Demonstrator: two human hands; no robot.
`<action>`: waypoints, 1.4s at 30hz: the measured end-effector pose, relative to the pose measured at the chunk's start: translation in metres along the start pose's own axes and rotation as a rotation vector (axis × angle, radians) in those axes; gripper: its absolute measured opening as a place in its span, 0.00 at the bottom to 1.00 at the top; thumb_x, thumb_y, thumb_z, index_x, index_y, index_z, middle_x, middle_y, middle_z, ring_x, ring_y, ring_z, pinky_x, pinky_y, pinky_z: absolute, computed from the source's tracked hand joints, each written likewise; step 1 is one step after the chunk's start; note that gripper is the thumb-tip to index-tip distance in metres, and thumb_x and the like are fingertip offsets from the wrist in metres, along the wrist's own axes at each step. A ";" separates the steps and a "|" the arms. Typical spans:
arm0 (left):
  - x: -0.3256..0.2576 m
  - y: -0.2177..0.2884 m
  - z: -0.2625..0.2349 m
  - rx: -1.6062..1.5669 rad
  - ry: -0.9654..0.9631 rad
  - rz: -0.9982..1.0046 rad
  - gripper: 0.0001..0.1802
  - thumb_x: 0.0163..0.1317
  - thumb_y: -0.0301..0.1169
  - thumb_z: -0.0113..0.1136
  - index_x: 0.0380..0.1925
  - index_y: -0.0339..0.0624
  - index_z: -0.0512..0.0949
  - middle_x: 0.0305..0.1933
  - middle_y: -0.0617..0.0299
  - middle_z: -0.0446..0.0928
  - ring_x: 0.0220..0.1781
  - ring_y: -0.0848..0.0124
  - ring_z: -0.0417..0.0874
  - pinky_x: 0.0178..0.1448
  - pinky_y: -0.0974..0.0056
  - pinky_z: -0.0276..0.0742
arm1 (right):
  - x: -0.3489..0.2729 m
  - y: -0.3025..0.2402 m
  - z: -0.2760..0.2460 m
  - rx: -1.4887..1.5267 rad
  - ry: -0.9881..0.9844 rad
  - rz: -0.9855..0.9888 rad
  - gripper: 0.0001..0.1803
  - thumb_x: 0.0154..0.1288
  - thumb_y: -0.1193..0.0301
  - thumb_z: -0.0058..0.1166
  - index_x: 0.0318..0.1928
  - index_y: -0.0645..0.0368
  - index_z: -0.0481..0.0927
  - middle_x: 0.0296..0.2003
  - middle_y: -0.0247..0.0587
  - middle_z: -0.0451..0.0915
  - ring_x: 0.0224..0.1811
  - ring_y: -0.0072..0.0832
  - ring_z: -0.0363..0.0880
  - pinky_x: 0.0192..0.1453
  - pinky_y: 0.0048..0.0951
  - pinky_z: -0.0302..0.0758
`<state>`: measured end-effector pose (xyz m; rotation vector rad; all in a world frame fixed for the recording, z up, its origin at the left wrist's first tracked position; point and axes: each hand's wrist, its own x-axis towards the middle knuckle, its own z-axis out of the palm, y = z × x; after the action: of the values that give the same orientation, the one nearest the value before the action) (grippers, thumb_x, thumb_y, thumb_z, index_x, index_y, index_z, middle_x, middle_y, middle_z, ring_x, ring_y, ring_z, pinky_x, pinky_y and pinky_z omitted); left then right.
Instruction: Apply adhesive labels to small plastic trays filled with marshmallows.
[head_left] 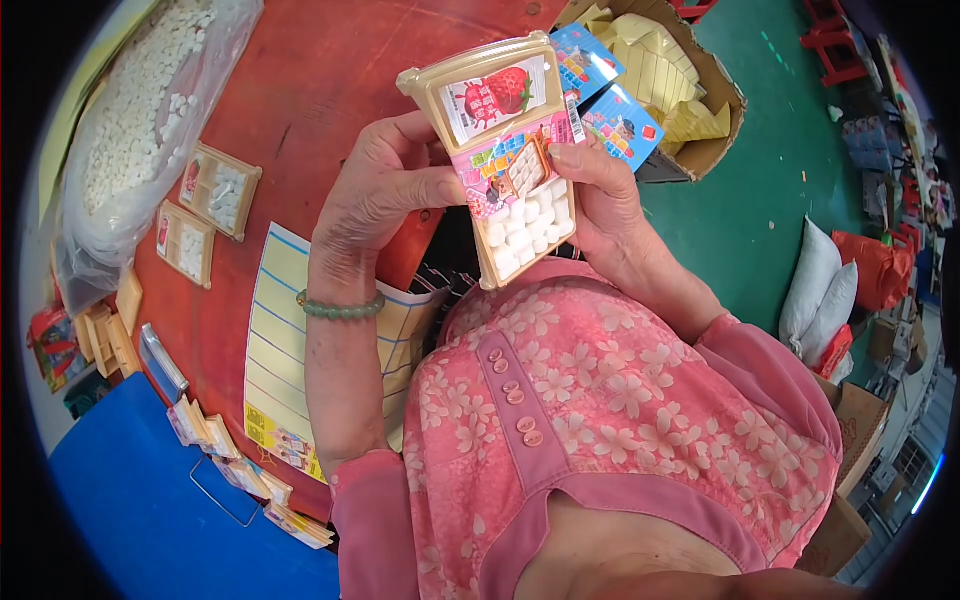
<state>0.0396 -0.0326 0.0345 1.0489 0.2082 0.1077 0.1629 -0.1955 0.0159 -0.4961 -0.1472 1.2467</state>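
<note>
Up in front of my chest I hold a candy tray (pixel 520 160), a beige plastic pack with two compartments. Its far compartment shows a sachet with a strawberry picture; white marshmallow-like pieces fill the near one. A pink printed paper sleeve (pixel 545 150) goes across the middle. My left hand (pixel 395 195), above a green bead bracelet (pixel 342 308), grips the tray's left side with the thumb on the sleeve's edge. From the right, my right hand (pixel 600 190) holds the other side, thumb on the front. Fingers behind the tray are partly hidden.
Two filled trays (pixel 222 190) lie on the red table (pixel 290 120), near a clear bag (pixel 135 130) of white pieces. Yellow printed sheets (pixel 280 350) lie by my left forearm. Beyond my right hand are blue cards (pixel 622 130) and a cardboard box (pixel 728 110) of yellow paper.
</note>
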 end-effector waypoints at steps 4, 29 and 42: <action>-0.001 -0.007 0.002 0.013 -0.036 0.076 0.39 0.40 0.33 0.77 0.54 0.38 0.71 0.48 0.61 0.78 0.48 0.76 0.78 0.53 0.70 0.74 | 0.001 -0.001 -0.003 -0.110 -0.039 -0.039 0.18 0.57 0.75 0.56 0.49 0.68 0.75 0.41 0.48 0.81 0.42 0.32 0.82 0.50 0.34 0.79; -0.022 0.000 0.037 0.586 0.559 0.457 0.08 0.47 0.25 0.71 0.25 0.34 0.80 0.26 0.62 0.79 0.28 0.78 0.79 0.32 0.73 0.74 | 0.010 -0.006 -0.009 -0.263 0.045 -0.131 0.35 0.51 0.69 0.59 0.60 0.66 0.63 0.51 0.52 0.75 0.51 0.41 0.77 0.57 0.42 0.75; -0.021 -0.015 0.038 0.413 0.466 0.335 0.06 0.60 0.23 0.58 0.34 0.28 0.76 0.31 0.57 0.80 0.31 0.77 0.81 0.33 0.72 0.76 | 0.019 -0.007 -0.014 -0.409 0.073 -0.135 0.24 0.52 0.77 0.56 0.53 0.68 0.72 0.45 0.51 0.79 0.46 0.39 0.81 0.54 0.40 0.77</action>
<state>0.0269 -0.0764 0.0419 1.4562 0.4896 0.6373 0.1801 -0.1829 0.0036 -0.8697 -0.3724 1.0659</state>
